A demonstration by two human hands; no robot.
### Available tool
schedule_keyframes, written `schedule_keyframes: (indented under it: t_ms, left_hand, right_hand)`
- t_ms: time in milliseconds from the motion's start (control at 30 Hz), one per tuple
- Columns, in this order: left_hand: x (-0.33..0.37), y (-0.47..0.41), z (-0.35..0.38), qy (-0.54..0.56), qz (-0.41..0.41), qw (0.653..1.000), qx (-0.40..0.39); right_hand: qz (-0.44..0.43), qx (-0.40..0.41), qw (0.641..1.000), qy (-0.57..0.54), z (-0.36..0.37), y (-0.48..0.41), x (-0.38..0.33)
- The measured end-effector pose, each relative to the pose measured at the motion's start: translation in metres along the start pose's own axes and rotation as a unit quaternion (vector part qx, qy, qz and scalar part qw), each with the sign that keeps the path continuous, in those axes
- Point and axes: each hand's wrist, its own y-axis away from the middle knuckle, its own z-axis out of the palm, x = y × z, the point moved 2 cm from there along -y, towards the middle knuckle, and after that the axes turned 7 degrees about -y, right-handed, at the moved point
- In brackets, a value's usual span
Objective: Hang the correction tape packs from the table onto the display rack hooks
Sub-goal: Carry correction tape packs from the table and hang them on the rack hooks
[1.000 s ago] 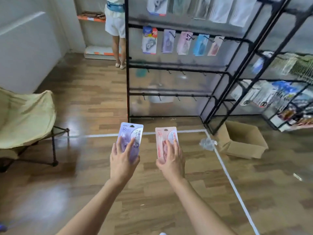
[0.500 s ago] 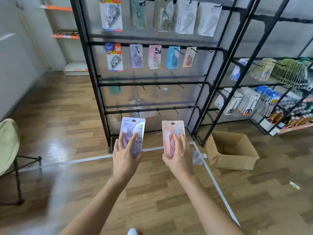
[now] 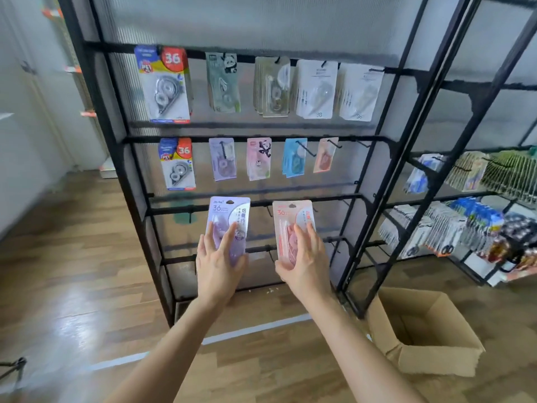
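Glossy wood floor (image 3: 72, 286), pale wall (image 3: 26, 170)

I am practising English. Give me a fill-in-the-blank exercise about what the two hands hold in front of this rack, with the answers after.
The left hand holds a ____ pack. The right hand holds a ____ pack. Both packs bear the number ____. The cardboard box stands on the floor at the person's ____ side.
Missing words: purple, pink, 36, right.

Two packs up at the display rack (image 3: 241, 138)
Your left grip (image 3: 218, 264) holds a purple pack (image 3: 229, 213), your right grip (image 3: 306, 264) a pink pack (image 3: 290, 218), before its lower bars; a cardboard box (image 3: 424, 356) sits right of it.
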Motion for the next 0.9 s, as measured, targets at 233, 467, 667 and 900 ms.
schedule_keyframes:
  t_ms: [233, 467, 667, 900]
  left_hand:
    - [-0.003, -0.075, 0.03, -0.01, -0.028, 0.999, 0.019]
    - [-0.009, -0.14, 0.06, -0.049, -0.067, 0.996, 0.037]
    - [-0.011, -0.179, 0.081, -0.085, -0.091, 0.991, 0.046]
    - [-0.017, -0.2, 0.096, -0.09, -0.093, 0.991, 0.042]
  right_hand:
    - [-0.057, 0.021, 0.998, -0.012, 0.042, -0.085, 0.022]
    - [-0.13, 0.026, 0.99, -0.044, 0.075, -0.164, 0.047]
    - [-0.183, 0.019, 0.98, -0.073, 0.092, -0.21, 0.062]
    - [-0.202, 0.03, 0.975, -0.084, 0.105, -0.231, 0.073]
